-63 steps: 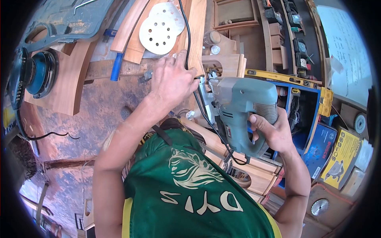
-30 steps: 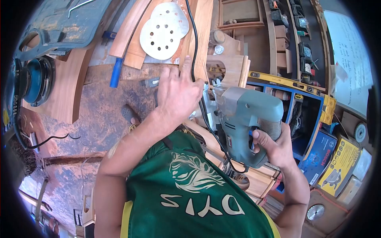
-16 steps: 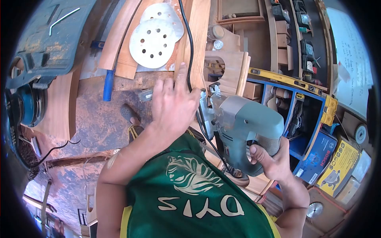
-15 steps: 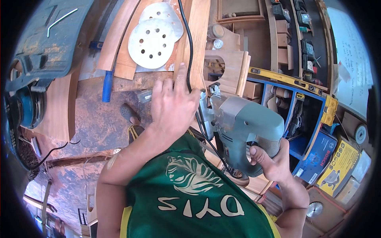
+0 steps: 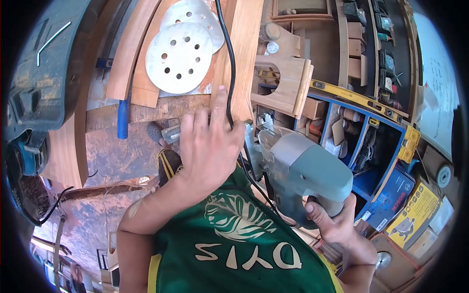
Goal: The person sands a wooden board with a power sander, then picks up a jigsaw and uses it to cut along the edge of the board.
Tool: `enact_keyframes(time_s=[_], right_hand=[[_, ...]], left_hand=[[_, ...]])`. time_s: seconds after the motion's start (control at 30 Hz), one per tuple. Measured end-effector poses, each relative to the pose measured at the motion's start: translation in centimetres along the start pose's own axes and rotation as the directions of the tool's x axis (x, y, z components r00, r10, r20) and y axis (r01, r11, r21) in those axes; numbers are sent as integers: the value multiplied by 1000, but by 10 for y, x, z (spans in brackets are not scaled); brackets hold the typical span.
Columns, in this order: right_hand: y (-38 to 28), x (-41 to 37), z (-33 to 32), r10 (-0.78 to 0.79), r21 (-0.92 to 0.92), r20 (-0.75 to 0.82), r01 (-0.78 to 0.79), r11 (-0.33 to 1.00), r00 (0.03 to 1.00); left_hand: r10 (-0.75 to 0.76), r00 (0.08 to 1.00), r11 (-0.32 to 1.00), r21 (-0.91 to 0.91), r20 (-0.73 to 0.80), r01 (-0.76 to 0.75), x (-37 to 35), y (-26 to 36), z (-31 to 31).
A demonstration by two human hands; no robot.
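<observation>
Gripping the jigsaw [image 5: 315, 168] in the right hand [image 5: 334, 219], closed round the rear handle, most fingers hidden; presumably held there to bear its weight and reach the trigger. Holding the tool's front just beside the near end of the wooden board [image 5: 244, 58]; can't make out whether any blade touches wood. Laying the left hand [image 5: 210, 151] at the bench edge [image 5: 168, 106], index stretched forward over the wood, other fingers slightly bent, thumb beside the metal base plate [image 5: 250, 139]; loosely spread, nothing visibly grasped, likely placed to steady things. Passing the black cord [image 5: 231, 73] along the board and between index and thumb, maybe to control slack. Note two sanding discs [image 5: 178, 58] overlapping on the bench left of the board, perhaps parked for handiness.
</observation>
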State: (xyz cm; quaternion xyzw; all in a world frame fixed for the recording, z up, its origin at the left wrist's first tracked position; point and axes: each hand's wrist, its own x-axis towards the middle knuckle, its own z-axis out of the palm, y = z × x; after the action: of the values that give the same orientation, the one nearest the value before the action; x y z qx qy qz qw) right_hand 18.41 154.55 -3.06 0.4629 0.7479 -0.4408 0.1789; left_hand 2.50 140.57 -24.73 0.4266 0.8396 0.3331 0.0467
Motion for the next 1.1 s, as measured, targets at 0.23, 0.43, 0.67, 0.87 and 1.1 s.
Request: enact_keyframes(time_s=[0.23, 0.43, 0.67, 0.87, 1.1], right_hand=[[-4, 2, 1, -29, 7, 6, 29, 1000, 1000], [-6, 1, -3, -5, 16, 36, 4, 1000, 999], [-5, 2, 0, -53, 50, -3, 53, 997, 999], [-10, 3, 1, 9, 68, 8, -9, 998, 1000], [-10, 5, 2, -13, 50, 5, 13, 999, 1000]], left_hand=[[-9, 999, 1000, 8, 36, 9, 2, -1, 1], [-20, 999, 1000, -10, 26, 20, 3, 1, 0], [-33, 999, 999, -29, 32, 34, 7, 2, -4], [-41, 998, 998, -44, 46, 43, 7, 1, -4], [-42, 998, 998, -44, 49, 44, 7, 0, -4]])
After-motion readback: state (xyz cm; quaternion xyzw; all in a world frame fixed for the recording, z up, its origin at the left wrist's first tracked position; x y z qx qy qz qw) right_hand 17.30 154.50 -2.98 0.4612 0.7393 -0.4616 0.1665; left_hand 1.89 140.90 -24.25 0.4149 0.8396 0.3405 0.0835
